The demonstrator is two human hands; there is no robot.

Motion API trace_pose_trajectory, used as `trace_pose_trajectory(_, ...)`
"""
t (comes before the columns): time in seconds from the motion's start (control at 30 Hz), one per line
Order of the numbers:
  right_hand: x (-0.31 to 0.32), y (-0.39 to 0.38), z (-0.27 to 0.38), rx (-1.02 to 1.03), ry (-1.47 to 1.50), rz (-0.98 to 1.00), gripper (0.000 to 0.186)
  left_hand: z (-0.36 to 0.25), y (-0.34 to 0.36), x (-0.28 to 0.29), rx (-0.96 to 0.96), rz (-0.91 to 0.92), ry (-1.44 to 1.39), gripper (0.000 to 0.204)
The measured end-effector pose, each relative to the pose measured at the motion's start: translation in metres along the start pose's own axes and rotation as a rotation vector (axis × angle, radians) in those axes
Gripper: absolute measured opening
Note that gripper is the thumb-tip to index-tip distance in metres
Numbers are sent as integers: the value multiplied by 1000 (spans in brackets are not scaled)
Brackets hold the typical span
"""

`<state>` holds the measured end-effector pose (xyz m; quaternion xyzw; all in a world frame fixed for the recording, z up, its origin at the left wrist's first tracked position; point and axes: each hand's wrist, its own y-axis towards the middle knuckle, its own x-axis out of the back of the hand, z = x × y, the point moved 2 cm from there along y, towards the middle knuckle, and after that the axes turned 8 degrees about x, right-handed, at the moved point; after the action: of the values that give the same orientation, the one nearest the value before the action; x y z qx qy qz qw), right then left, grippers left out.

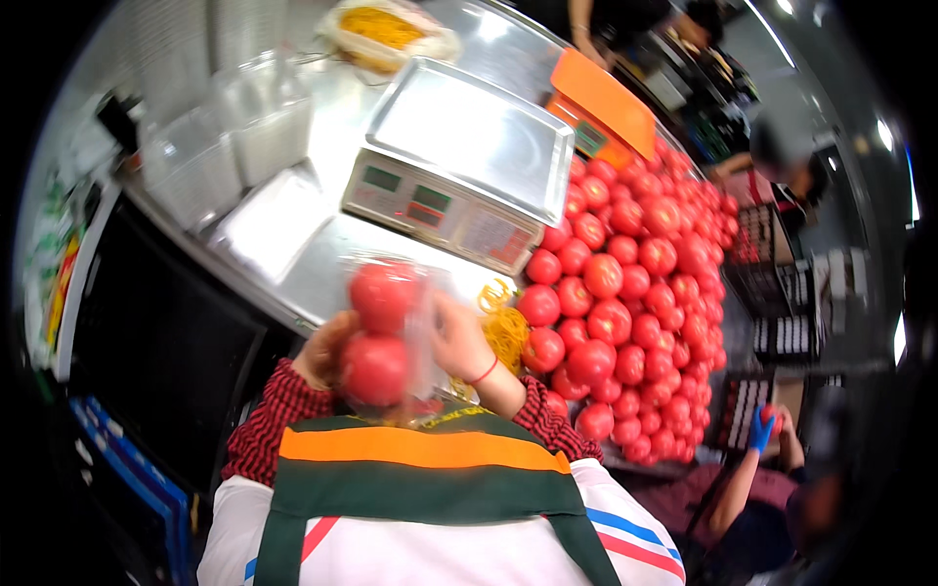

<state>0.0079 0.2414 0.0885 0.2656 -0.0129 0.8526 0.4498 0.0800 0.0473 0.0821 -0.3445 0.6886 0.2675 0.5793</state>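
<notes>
Close to my chest is a clear plastic pack of tomatoes, with two large red tomatoes showing through it. My left hand is closed on its left side, fingers partly hidden behind the pack. On the right side, my right hand grips the plastic; motion smears its fingertips. Whether the plastic is a box or a bag I cannot tell. Just beyond my right wrist lies a heap of yellow rubber bands. A big pile of loose tomatoes spreads to the right of it.
A weighing scale with a steel tray stands ahead on the metal table. Stacked clear containers and a white stack are at left. Behind the scale are a bag of rubber bands and an orange scale. Co-workers stand at right.
</notes>
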Motion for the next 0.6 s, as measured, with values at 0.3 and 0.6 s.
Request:
trace_pose_trajectory(0.3,-6,58,44,-274,1336,221,55,29,-40,-13,-129,-124,127,54)
trace_pose_trajectory(0.6,-66,104,276,455,123,1555,57,79,-147,-17,-487,-261,175,52)
